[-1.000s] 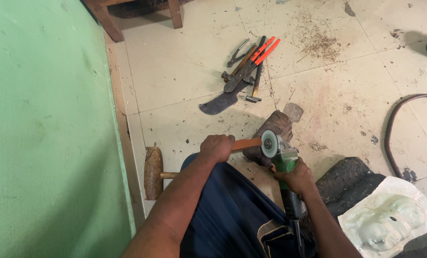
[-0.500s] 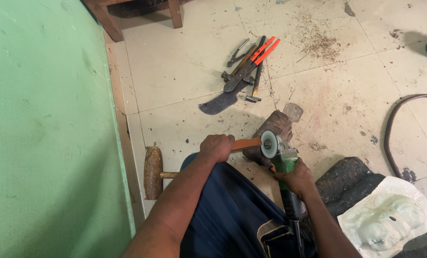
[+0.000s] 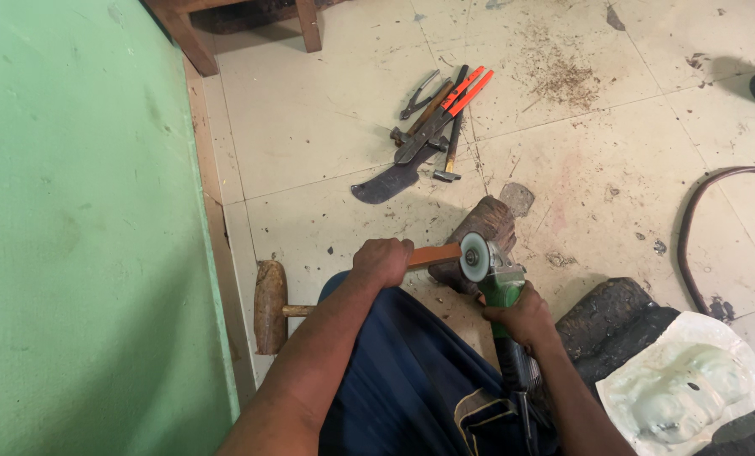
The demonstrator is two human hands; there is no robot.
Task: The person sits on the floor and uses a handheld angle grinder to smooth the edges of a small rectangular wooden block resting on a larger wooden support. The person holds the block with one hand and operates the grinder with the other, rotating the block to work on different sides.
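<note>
Head view: left hand [image 3: 383,262] grips an orange-brown flat wooden piece [image 3: 433,255]; right hand [image 3: 521,314] clasps a green grinder [image 3: 500,283], its pale disc touching the piece's end.

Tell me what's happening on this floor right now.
A seated person's left hand holds a flat orange-brown strip against the disc of a green angle grinder, gripped by the right hand, above a wooden block. A wooden mallet lies by the green wall, and pliers and cutters lie farther off.

mallet [image 3: 270,306] left on floor | tool pile [image 3: 432,127] ahead | cable [image 3: 707,236] right
</note>
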